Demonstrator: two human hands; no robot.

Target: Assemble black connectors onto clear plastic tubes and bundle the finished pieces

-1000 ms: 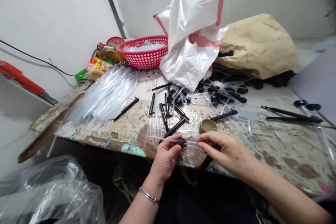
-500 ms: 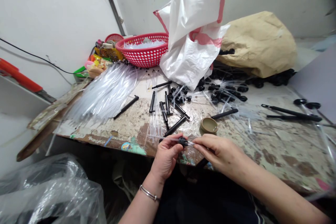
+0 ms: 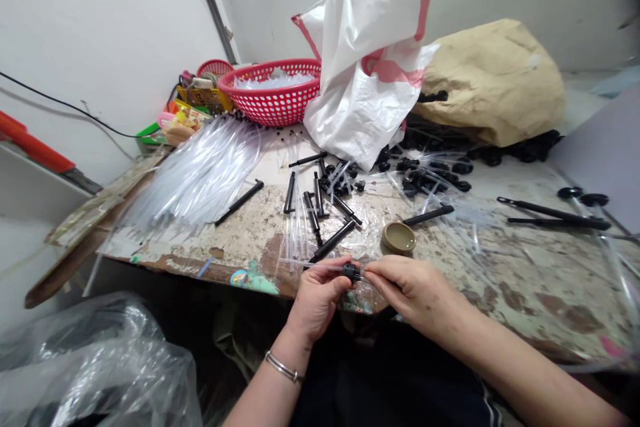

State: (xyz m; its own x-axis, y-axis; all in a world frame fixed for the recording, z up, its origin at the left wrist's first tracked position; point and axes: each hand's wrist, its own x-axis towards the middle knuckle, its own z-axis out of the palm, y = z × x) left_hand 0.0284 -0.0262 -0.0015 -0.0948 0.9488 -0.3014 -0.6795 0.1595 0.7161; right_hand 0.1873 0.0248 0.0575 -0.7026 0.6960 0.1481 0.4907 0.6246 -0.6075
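Near the table's front edge, my left hand (image 3: 323,293) is closed round a small black plastic fitting (image 3: 351,271). A thin clear tube (image 3: 300,263) sticks out to the left of that hand. My right hand (image 3: 410,283) pinches a short clear tube just right of the fitting; its tip lies at the fitting, and I cannot tell how deep it sits. Just behind my hands lie several black rods (image 3: 333,242), with more thin clear tubes among them. A small olive-coloured bowl (image 3: 399,238) stands behind my right hand.
A large bundle of clear tubes (image 3: 190,173) lies at the left. At the back stand a red basket (image 3: 270,103), a white sack (image 3: 360,80) and a brown paper bag (image 3: 495,80). Black parts (image 3: 430,177) are heaped before them. Clear plastic wrap (image 3: 100,367) is at lower left.
My right hand has moved slightly left, closer to the black fitting, so less of the short tube shows between them. The left hand keeps its hold.
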